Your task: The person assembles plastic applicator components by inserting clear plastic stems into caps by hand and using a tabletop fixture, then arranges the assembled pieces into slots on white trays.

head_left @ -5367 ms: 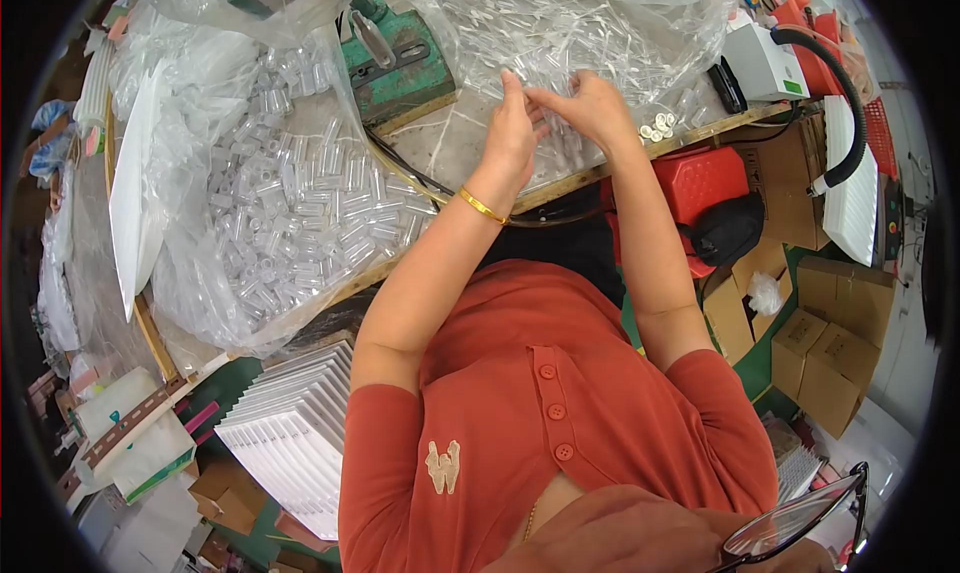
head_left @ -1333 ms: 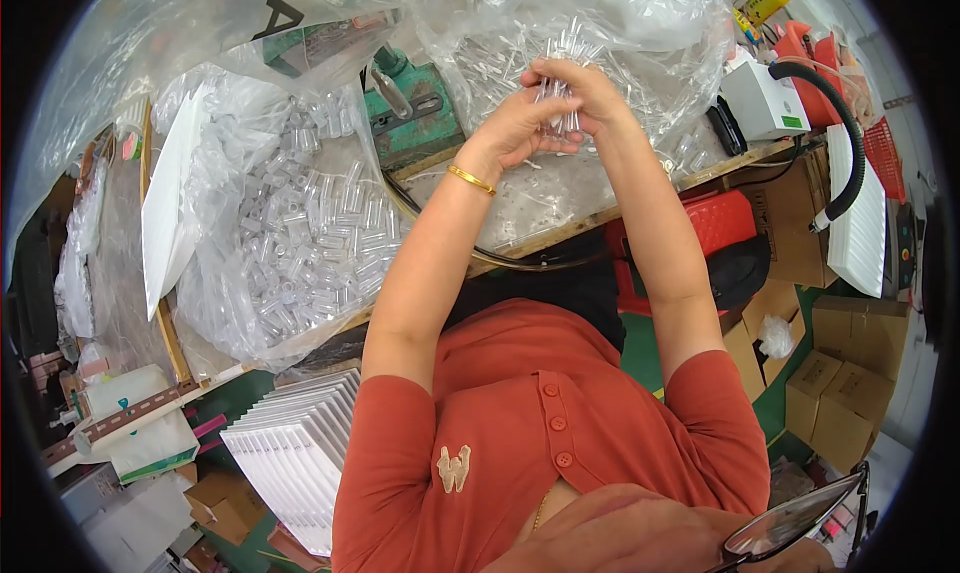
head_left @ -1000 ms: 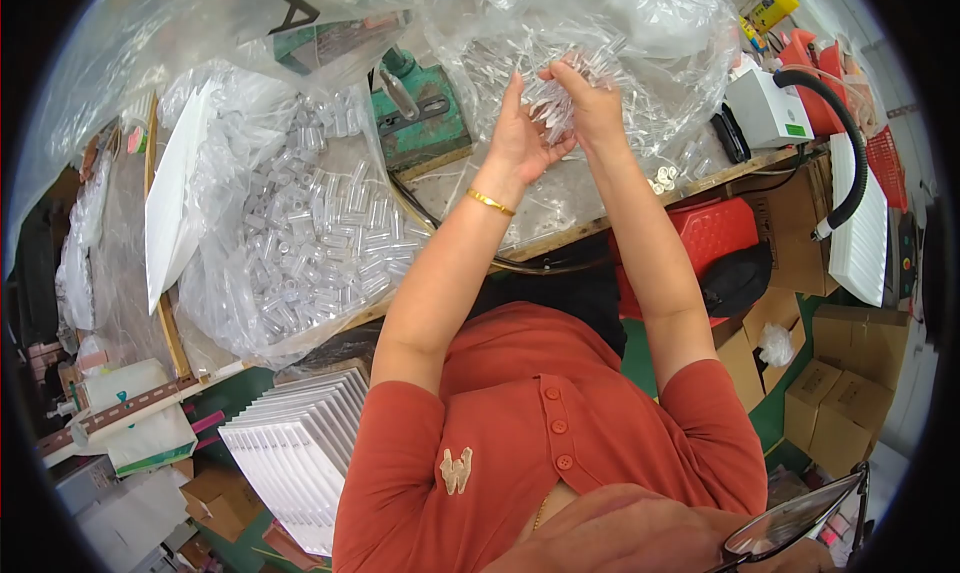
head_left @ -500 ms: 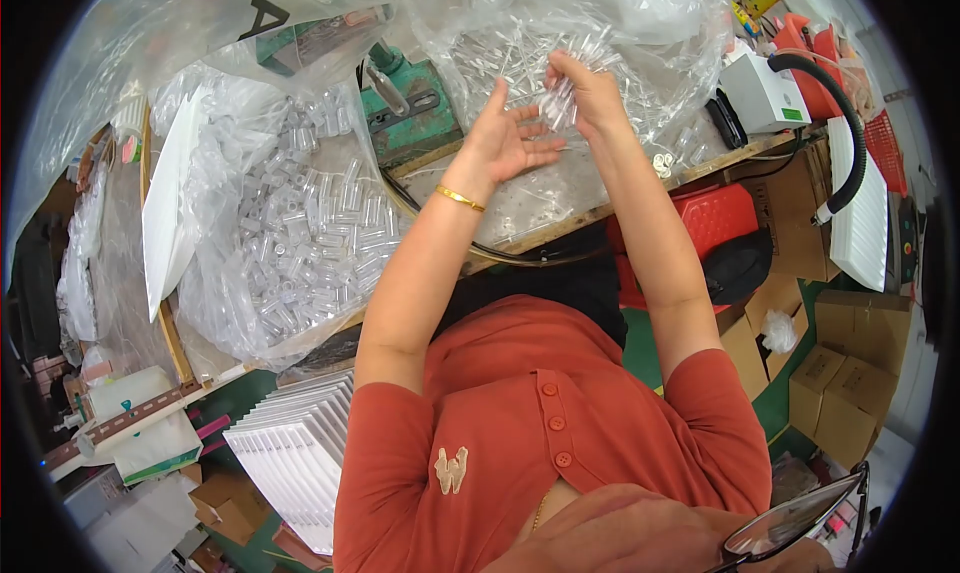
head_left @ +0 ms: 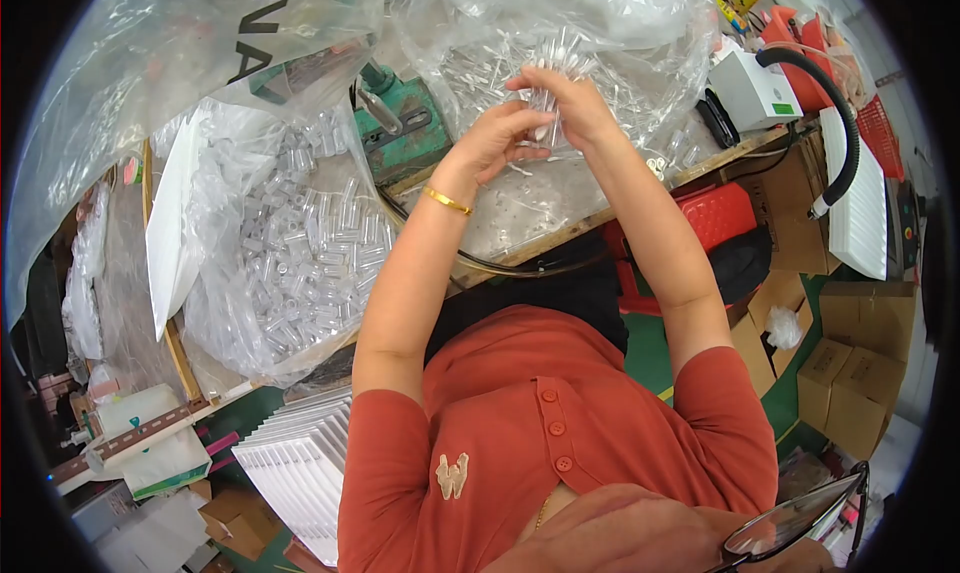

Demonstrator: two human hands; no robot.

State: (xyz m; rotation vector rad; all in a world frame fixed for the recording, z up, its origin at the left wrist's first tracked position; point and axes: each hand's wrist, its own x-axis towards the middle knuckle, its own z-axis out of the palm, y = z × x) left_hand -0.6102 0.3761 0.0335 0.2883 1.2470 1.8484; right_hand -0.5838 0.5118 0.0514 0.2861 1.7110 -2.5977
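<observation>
My right hand is closed around a bundle of thin clear plastic sticks, which fan out above its fingers. My left hand, with a gold bracelet at the wrist, has its thumb and fingers curled around the lower end of this bundle. The exact finger contact is partly hidden. Behind both hands, a heap of similar clear sticks lies in an opened plastic bag. To the left, many short clear plastic tubes lie in another bag.
A green metal press stands left of my hands. On the right are a white box with a black flexible hose and a black case. A cable runs along the wooden table edge. A red stool stands below.
My left hand has gone from spread fingers to curled ones at the bundle's lower end. My right hand has shifted slightly left with the sticks, and the view has shifted a little.
</observation>
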